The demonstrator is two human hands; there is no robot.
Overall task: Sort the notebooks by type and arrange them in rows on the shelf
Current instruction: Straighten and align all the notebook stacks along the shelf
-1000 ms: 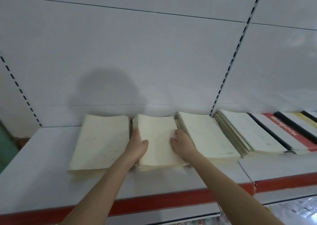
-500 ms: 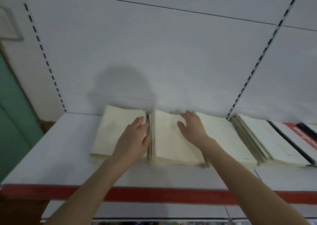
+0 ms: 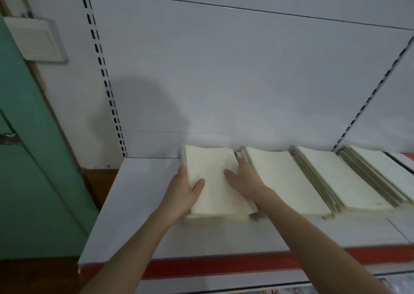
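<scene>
Left hand (image 3: 183,192) grips the left edge of the end stack of cream notebooks (image 3: 214,199): thumb on the top cover, fingers wrapped down the side, mostly hidden. Right hand (image 3: 244,181) holds the right edge, thumb on the cover, fingers tucked down against the 2nd stack (image 3: 286,181). The end stack lies flat on the white shelf (image 3: 139,215) between both hands. 3rd stack (image 3: 338,177) and 4th stack (image 3: 380,170) lie right of the right hand. Green door (image 3: 29,159) well left of the left hand.
</scene>
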